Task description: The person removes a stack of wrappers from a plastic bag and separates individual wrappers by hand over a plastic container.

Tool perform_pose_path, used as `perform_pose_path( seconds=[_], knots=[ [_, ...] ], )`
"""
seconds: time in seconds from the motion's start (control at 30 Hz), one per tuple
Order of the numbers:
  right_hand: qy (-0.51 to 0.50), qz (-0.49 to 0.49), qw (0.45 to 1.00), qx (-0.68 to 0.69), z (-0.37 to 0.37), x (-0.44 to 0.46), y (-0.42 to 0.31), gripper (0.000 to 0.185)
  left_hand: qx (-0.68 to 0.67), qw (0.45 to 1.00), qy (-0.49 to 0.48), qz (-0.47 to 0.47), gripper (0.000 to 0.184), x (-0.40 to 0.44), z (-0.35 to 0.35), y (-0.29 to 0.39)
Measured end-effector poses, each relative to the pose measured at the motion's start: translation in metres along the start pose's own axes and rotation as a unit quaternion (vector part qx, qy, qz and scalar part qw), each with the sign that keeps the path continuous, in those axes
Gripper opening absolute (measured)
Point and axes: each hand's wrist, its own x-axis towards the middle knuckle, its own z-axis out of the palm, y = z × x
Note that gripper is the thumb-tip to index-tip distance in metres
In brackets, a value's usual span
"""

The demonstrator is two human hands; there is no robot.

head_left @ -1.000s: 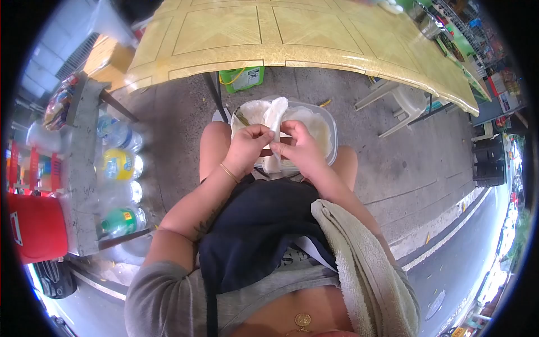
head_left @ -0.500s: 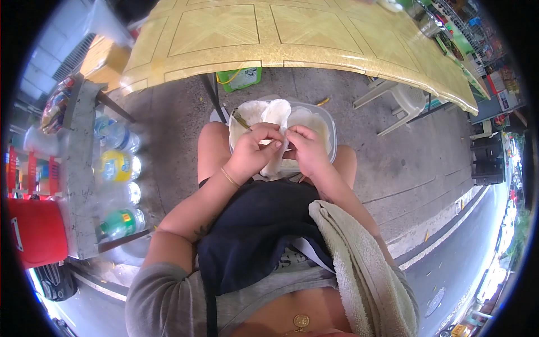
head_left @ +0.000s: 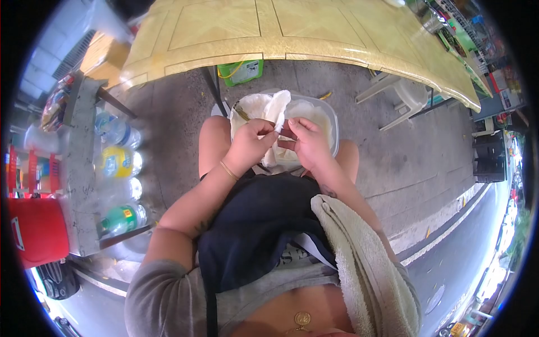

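Note:
A thin, floppy white sheet point(head_left: 276, 106), like a soft wrapper, hangs from my left hand point(head_left: 250, 145), whose thumb and fingers pinch its edge. My right hand point(head_left: 309, 144) is just to the right of the sheet, its fingers apart with nothing visible between them; whether a fingertip touches the sheet I cannot tell. Below both hands, a clear plastic tub point(head_left: 335, 126) rests at my lap with more pale sheets point(head_left: 310, 114) in it. Beside my left hand lies a slim greenish-brown piece point(head_left: 241, 112) on a pale sheet; its kind is unclear.
A yellow-patterned table point(head_left: 219, 28) stands ahead, with a green container point(head_left: 241, 72) beneath it. Several plastic bottles point(head_left: 120, 163) line the left, beside a grey bench point(head_left: 81, 168) and a red box point(head_left: 38, 231). A white plastic chair point(head_left: 412, 95) is at the right.
My right hand's fingers have come away from their pinch and spread apart. The white sheet's upper end has shifted slightly up, and my left hand still pinches it.

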Motion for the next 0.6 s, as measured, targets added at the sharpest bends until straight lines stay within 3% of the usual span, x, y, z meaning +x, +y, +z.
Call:
perform_pose_path(
  seconds=[0.07,0.1,0.17,0.27,0.37,0.4,0.47,0.6],
  knots=[
    [-0.033,-0.008,0.999,0.012,-0.002,-0.001,-0.002,0.012,-0.138,0.986,0.002,-0.093,0.017,0.0,-0.002,0.011],
    [-0.042,-0.047,0.995,-0.082,-0.003,-0.001,0.0,0.013,-0.205,0.969,0.004,-0.139,0.017,0.0,-0.003,0.017],
    [-0.059,-0.125,0.954,-0.265,-0.005,-0.001,0.005,0.014,-0.211,0.965,0.027,-0.152,0.017,0.003,-0.003,0.013],
    [-0.038,-0.105,0.878,-0.465,0.006,-0.007,0.003,0.017,-0.24,0.958,0.045,-0.151,0.017,0.007,-0.004,0.012],
    [-0.004,-0.025,0.9,-0.436,0.016,-0.007,-0.003,0.015,-0.283,0.951,0.036,-0.124,0.016,0.008,-0.004,0.011],
    [-0.008,-0.007,0.935,-0.354,0.016,-0.007,-0.003,0.015,-0.297,0.948,0.03,-0.112,0.016,0.009,-0.004,0.008],
    [-0.016,0.028,0.983,-0.181,0.014,-0.007,-0.004,0.016,-0.207,0.974,0.01,-0.095,0.017,0.009,-0.004,-0.009],
    [-0.028,0.037,0.995,-0.085,0.0,0.003,0.007,0.019,-0.079,0.995,-0.025,-0.057,0.023,0.002,-0.008,0.004]
  ],
)
